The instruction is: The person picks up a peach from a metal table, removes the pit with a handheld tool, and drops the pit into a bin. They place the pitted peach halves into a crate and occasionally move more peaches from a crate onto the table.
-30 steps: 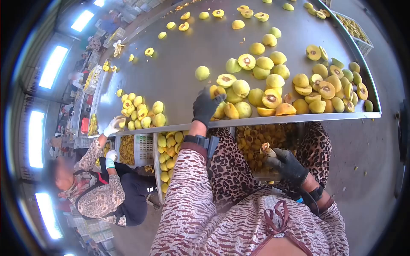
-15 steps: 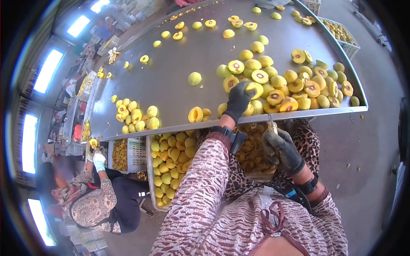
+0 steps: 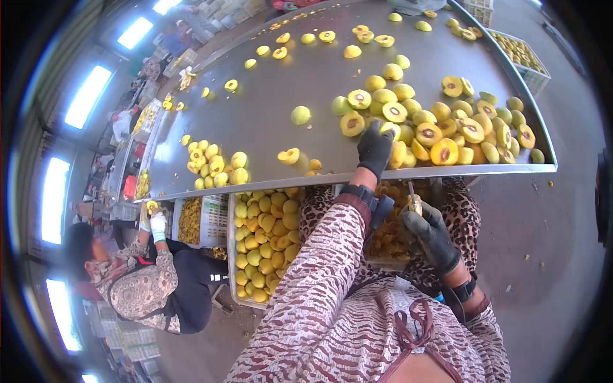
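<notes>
My left hand [image 3: 375, 150], in a dark glove, reaches over the table's front edge, its fingers closed on a yellow fruit half [image 3: 391, 131] at the left side of the fruit pile. Whole and halved fruit [image 3: 444, 152] with brown centres lie beside and beyond it. Below the edge, my right hand [image 3: 431, 233], gloved too, grips a small knife [image 3: 415, 204] with a light handle and its thin blade pointing up. Under that hand a crate of cut fruit pieces [image 3: 391, 233] sits between the knees, partly hidden by the left arm.
The metal table [image 3: 255, 127] carries scattered halves and a smaller pile [image 3: 214, 166] at its left. Below stand a crate of yellow fruit [image 3: 265, 246] and a white crate of pieces [image 3: 190, 220]. A co-worker [image 3: 140, 281] sits at left. Another crate [image 3: 517, 54] is beyond the right edge.
The view has shifted a little. My left hand is more upright, and the fruit half it holds is more hidden. The halved fruit near the table's front edge has turned. The knife remains in my right hand.
</notes>
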The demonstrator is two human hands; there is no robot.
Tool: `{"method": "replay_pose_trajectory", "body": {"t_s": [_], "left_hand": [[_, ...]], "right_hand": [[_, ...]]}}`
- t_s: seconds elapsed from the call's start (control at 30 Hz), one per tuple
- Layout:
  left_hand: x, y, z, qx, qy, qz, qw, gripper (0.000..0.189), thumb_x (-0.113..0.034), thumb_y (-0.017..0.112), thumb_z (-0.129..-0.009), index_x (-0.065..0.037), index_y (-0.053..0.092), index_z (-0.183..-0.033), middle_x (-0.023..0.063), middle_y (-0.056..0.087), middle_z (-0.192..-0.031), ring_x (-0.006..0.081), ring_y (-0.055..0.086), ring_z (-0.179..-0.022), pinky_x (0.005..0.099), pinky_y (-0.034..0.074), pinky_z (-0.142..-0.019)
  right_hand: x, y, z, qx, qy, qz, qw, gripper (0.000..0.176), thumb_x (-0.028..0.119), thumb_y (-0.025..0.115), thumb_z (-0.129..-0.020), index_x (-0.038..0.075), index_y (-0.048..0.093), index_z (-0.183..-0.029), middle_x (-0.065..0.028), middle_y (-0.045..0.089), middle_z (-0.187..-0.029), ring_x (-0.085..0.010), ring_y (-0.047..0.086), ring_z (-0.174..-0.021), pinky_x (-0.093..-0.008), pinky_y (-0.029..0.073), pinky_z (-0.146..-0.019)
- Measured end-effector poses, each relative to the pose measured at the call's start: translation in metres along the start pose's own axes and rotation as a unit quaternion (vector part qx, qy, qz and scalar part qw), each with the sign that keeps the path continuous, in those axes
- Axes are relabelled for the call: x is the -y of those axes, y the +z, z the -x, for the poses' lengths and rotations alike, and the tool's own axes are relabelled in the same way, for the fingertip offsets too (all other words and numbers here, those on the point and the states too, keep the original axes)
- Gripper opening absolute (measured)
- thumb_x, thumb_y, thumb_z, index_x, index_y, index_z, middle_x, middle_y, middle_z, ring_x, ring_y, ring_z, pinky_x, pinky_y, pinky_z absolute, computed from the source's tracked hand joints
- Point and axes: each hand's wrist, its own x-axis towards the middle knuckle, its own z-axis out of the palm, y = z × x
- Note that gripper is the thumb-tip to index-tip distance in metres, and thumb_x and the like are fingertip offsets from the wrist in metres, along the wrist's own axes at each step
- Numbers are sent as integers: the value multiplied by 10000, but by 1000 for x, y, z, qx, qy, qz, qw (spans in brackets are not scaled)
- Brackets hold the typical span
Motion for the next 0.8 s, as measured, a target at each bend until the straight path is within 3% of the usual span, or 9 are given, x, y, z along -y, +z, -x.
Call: {"method": "replay_pose_trajectory", "body": {"t_s": [0.07, 0.13, 0.3, 0.33, 0.5, 0.53, 0.67, 0.77, 0.8], "left_hand": [[-3, 7, 3, -63, 43, 196, 978, 323, -203, 634, -837, 6, 607, -1081, 197, 644, -1060, 339, 624, -969, 421, 488, -862], [-35, -18, 22, -63, -45, 447, 891, 305, -130, 599, -863, -14, 592, -1145, 96, 603, -1086, 214, 615, -965, 343, 529, -826], [-52, -62, 73, 141, -180, 757, 612, 475, -353, 450, -1029, 10, 447, -1335, 158, 526, -1321, 279, 532, -1209, 440, 467, -1021], [-53, -63, 81, 140, -184, 756, 612, 475, -353, 450, -1029, 10, 447, -1335, 158, 526, -1321, 279, 532, -1209, 440, 467, -1021], [-56, -67, 101, 112, -42, 468, 876, 528, -408, 415, -1031, 13, 434, -1349, 173, 511, -1343, 276, 522, -1226, 410, 443, -1043], [-57, -68, 102, 104, -154, 662, 726, 513, -388, 433, -1028, 11, 435, -1350, 175, 516, -1334, 265, 520, -1229, 404, 444, -1041], [-73, -79, 109, 113, -144, 686, 704, 525, -394, 452, -1021, 24, 445, -1339, 171, 520, -1325, 252, 546, -1193, 393, 454, -1029], [-71, -86, 109, 170, -162, 624, 745, 460, -318, 474, -1024, 28, 487, -1327, 129, 560, -1297, 187, 570, -1162, 313, 466, -998], [-59, -87, 105, 207, -188, 616, 737, 448, -308, 498, -1013, 29, 504, -1308, 127, 575, -1273, 187, 580, -1144, 316, 477, -983]], "right_hand": [[12, -7, 5, -19, -8, 29, 999, 100, 151, 580, -916, 65, 590, -966, 58, 515, -743, -12, 459, -629, -187, 377, -519], [17, -14, 3, -47, -11, 54, 997, 102, 142, 584, -903, 55, 590, -956, 53, 518, -756, -15, 455, -653, -196, 381, -535], [-9, -14, -23, -44, -114, 148, 981, 121, 72, 596, -839, 0, 569, -933, 35, 529, -770, -63, 443, -714, -270, 414, -617], [-4, -8, -25, -37, -104, 162, 981, 135, 72, 594, -840, -7, 566, -946, 31, 526, -761, -71, 453, -713, -273, 419, -621], [-7, -2, -41, -66, -224, 245, 941, 153, 67, 597, -842, -16, 583, -970, -19, 536, -743, -81, 460, -702, -281, 437, -636], [-6, -1, -40, -69, -239, 254, 935, 154, 63, 600, -841, -19, 589, -971, -39, 545, -738, -86, 462, -695, -287, 444, -639], [-12, 0, -40, -56, -198, 187, 961, 168, 62, 623, -836, -17, 595, -983, -100, 565, -729, -96, 486, -693, -316, 461, -645], [-6, -1, -43, -94, -253, 192, 943, 177, 61, 635, -835, -12, 599, -993, -163, 601, -719, -186, 599, -654, -351, 476, -634], [-4, -5, -45, -90, -275, 341, 895, 184, 62, 639, -829, -9, 603, -996, -193, 609, -729, -274, 625, -673, -367, 482, -628]]}}
